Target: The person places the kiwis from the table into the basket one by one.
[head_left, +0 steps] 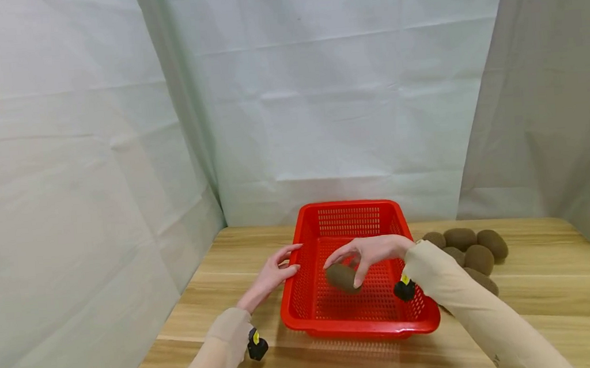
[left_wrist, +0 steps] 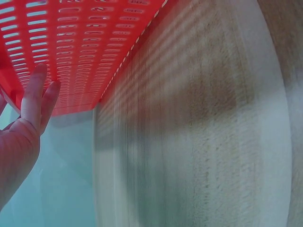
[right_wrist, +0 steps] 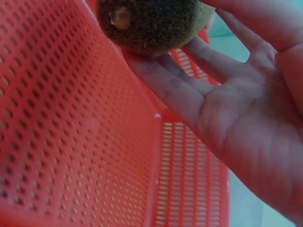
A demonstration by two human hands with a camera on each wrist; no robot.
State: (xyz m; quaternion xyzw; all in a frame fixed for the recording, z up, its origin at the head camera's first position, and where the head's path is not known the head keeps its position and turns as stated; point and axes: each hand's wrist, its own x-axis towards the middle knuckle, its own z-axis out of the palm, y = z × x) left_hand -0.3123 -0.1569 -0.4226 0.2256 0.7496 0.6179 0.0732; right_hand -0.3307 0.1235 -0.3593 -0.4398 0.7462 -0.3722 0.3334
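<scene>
We see the right hand (head_left: 369, 252) pinching a kiwi (head_left: 341, 278) between thumb and fingers over the red basket (head_left: 358, 327), though we cannot tell if it touches the floor. The left hand (head_left: 275, 272)'s relaxed fingers touch the basket's left side; other kiwis (head_left: 479, 259) cluster on the table (head_left: 559, 296).

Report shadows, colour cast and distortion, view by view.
Head: patterned shadow on the table before the red basket; left wrist: striped shadow across the wood, whose edge looks bowed; right wrist: bluish-green background behind the right hand.
</scene>
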